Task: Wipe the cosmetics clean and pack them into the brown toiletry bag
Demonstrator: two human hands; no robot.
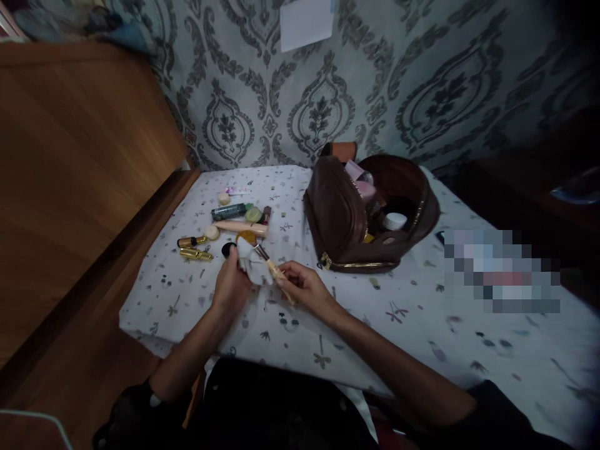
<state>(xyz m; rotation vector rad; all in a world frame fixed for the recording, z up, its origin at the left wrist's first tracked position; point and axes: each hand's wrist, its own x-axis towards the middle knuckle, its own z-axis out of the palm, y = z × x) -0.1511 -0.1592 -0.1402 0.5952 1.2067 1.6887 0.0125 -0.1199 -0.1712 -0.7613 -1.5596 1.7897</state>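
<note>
My right hand (304, 286) is closed around the pale handle of a makeup brush (272, 267), whose dark metal collar points up and left. My left hand (232, 282) grips a crumpled white wipe (255, 270) against the brush's upper part, so the bristles cannot be made out. By the left thumb shows a small black rounded thing (228, 250); whether it is held or lies behind is unclear. Just beyond the hands are a yellow-orange round item (246, 237), a peach tube (241, 227) and two gold lipstick-like tubes (195, 254).
A brown zippered bag (335, 200) stands open at right with cosmetics inside, including a white-lidded jar (395, 220). Farther back on the patterned tablecloth (328, 337) lie a dark green tube (229, 211) and a green round item (254, 215). A wooden cabinet (84, 150) borders the left.
</note>
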